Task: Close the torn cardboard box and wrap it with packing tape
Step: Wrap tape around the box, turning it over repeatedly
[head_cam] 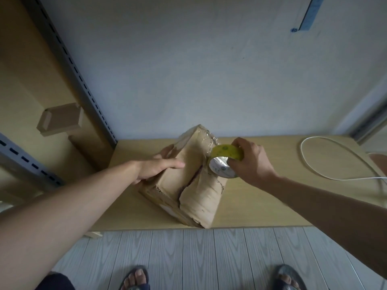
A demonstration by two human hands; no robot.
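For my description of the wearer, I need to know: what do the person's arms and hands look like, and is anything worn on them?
Both forearms are bare, with no sleeves in view. The left hand and the right hand wear no gloves. No watch, bracelet or ring shows on either.

One torn cardboard box (pixel 194 193) is counted, set on one wooden table (pixel 272 206). One roll of packing tape (pixel 225 155) is seen. Two hands are shown: one left hand (pixel 159 167), one right hand (pixel 251 162). One white cable (pixel 314 170) is counted. Also counted are one smaller box (pixel 60 118), two slotted metal rails (pixel 69 65) (pixel 27 162) and two sandalled feet (pixel 136 277) (pixel 288 277).
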